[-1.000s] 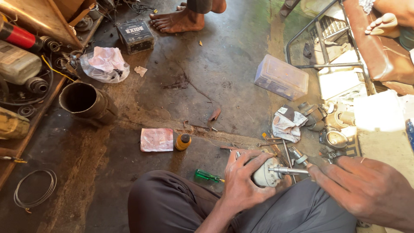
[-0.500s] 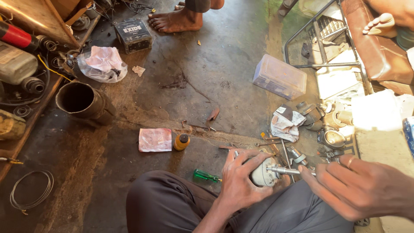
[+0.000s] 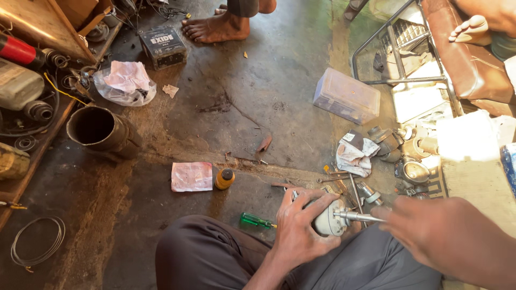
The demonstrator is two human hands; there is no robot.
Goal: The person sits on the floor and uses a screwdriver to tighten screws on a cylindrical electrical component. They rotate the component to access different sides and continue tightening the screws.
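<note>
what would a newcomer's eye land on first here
Low in the middle, the left hand grips a round grey metal part while the right hand works a steel rod into it. A clear plastic box lies upper right; a bare foot stands at the top.

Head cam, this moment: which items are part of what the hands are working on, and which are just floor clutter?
In hand:
- left hand gripping the round grey metal part
- right hand at the metal shaft sticking out of it

Lying about:
- green screwdriver
- small amber bottle
- pink paper
- clear plastic box
- black battery
- rag
- dark pipe
</note>
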